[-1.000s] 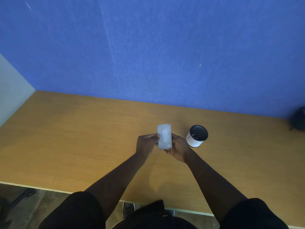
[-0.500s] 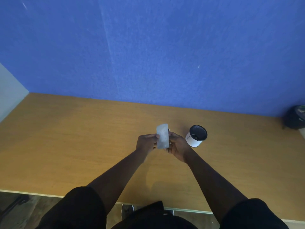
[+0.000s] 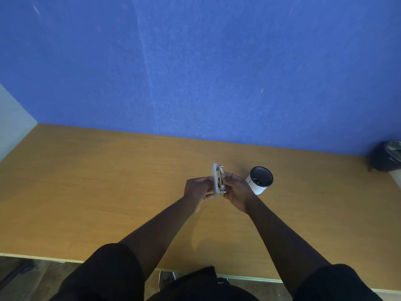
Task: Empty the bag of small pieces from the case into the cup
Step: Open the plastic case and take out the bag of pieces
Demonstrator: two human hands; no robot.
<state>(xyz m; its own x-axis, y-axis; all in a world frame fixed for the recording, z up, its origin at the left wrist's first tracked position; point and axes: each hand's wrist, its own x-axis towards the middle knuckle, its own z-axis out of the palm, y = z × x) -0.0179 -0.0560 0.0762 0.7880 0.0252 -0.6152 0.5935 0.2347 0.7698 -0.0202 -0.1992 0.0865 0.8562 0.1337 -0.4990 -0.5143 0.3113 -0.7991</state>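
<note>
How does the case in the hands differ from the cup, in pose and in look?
The case is held edge-on above the table by both hands; the cup stands on the table, untouched. The case is flat and pale grey; the cup is round, white outside, dark inside.

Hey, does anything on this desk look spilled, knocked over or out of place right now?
Nothing stands out. The white paper cup with a dark inside stands upright on the wooden desk, no pieces scattered around it. The left hand and right hand hold the small translucent plastic case edge-on above the desk.
</note>
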